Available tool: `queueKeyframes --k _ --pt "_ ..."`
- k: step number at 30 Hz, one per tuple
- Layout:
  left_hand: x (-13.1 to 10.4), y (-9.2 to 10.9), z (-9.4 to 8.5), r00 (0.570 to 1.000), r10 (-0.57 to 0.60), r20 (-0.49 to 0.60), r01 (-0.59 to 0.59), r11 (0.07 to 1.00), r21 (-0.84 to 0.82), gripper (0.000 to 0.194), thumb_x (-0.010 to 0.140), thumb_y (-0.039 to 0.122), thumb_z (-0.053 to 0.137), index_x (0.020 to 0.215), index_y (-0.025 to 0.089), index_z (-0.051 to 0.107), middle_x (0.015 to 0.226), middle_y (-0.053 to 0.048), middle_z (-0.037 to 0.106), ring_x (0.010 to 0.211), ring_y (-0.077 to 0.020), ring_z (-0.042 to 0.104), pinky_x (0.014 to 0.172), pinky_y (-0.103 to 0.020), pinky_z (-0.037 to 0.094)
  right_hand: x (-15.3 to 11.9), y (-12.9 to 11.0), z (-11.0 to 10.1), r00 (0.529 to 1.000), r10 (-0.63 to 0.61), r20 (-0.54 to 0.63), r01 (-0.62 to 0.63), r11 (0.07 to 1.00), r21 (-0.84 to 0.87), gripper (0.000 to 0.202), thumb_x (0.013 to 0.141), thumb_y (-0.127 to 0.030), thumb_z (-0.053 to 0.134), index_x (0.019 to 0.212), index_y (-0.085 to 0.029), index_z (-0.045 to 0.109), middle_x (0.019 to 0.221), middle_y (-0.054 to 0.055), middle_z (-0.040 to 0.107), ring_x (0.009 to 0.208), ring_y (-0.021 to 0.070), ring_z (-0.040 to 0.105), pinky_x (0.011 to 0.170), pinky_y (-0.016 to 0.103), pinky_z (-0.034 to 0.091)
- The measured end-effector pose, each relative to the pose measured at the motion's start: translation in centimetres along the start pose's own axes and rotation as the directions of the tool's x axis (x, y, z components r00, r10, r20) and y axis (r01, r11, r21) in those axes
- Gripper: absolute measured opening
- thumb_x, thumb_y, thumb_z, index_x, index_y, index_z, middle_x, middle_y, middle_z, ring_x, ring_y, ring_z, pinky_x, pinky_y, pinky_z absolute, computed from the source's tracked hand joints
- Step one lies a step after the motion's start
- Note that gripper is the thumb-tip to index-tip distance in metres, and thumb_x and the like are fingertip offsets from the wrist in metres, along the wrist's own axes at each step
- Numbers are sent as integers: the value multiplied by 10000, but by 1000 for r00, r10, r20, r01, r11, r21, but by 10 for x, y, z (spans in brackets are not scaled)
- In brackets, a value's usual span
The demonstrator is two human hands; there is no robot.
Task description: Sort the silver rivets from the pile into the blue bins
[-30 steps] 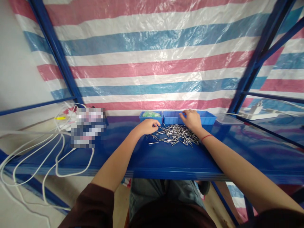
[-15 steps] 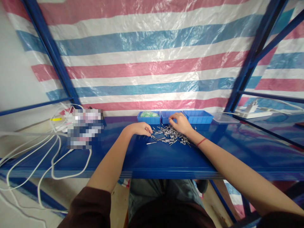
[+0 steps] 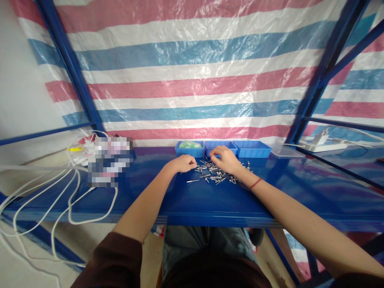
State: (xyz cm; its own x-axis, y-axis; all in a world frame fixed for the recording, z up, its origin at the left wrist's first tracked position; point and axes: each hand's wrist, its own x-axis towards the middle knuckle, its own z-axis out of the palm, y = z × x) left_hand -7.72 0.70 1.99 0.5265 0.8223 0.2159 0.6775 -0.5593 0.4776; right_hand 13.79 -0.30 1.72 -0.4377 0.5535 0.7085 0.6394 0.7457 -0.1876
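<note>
A loose pile of silvery blind rivets [image 3: 216,176] lies on the blue table [image 3: 210,202], with a single rivet [image 3: 193,181] apart at its near left. My left hand [image 3: 184,163] is at the pile's left edge, fingers curled and pressed together; whatever they hold is hidden. Over the back of the pile is my right hand [image 3: 226,160], its thumb and forefinger bent into a pinch in front of the middle blue bin [image 3: 220,145]. What sits between those fingertips is too small to make out.
Along the back stand a left blue bin [image 3: 189,151] holding a greenish plastic bag [image 3: 190,145], and a right blue bin [image 3: 252,149]. A clear plastic lid [image 3: 288,151] and white power strip [image 3: 318,141] lie farther right. White cables [image 3: 73,196] spread across the left side.
My left hand has shifted slightly right, its fingers curling tighter. My right hand has moved a little left and lower over the rivets. The view has shifted slightly.
</note>
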Motion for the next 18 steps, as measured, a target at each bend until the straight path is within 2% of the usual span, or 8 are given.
queueKeyframes --k 2,4,8,11,14,18 --pt "1 5 3 992 5 -127 -10 999 -38 96 709 235 567 642 178 605 609 7 588 586 -120 503 568 -218 354 -1 -1 2 999 51 -8 -50 995 90 160 801 -211 503 749 -175 649 809 55 677 758 182 589 735 317 433" --pt "3 12 8 980 -11 -197 -23 985 -171 114 758 262 537 726 171 597 656 4 589 635 -125 525 596 -225 380 -1 -1 6 990 142 -24 -133 965 225 174 805 -291 531 829 -173 657 822 50 677 736 168 596 681 295 447" --pt "7 31 25 979 -104 -173 -7 838 -546 182 838 311 485 806 149 561 779 -25 618 747 -121 580 617 -209 411 0 -4 11 966 258 -5 -222 843 491 278 795 -413 546 831 -158 652 731 32 664 653 147 581 613 275 450" --pt "9 40 34 974 -183 -135 32 696 -718 202 856 339 488 885 154 564 903 -43 629 780 -103 596 606 -184 406 2 -11 8 953 302 18 -247 743 622 295 772 -434 572 819 -152 648 696 29 657 626 140 577 592 268 450" --pt "9 42 37 969 -205 -139 10 593 -805 244 842 374 520 943 161 582 941 -62 633 794 -99 599 604 -173 411 3 -15 4 938 345 28 -278 702 655 302 743 -444 605 815 -155 656 723 37 665 612 135 569 572 264 446" --pt "10 40 35 965 -211 -154 -17 537 -844 247 806 349 581 955 153 598 945 -71 646 810 -107 609 628 -176 418 3 -13 4 927 372 -57 -266 756 598 321 739 -463 603 788 -149 653 723 42 660 596 132 548 576 275 442"
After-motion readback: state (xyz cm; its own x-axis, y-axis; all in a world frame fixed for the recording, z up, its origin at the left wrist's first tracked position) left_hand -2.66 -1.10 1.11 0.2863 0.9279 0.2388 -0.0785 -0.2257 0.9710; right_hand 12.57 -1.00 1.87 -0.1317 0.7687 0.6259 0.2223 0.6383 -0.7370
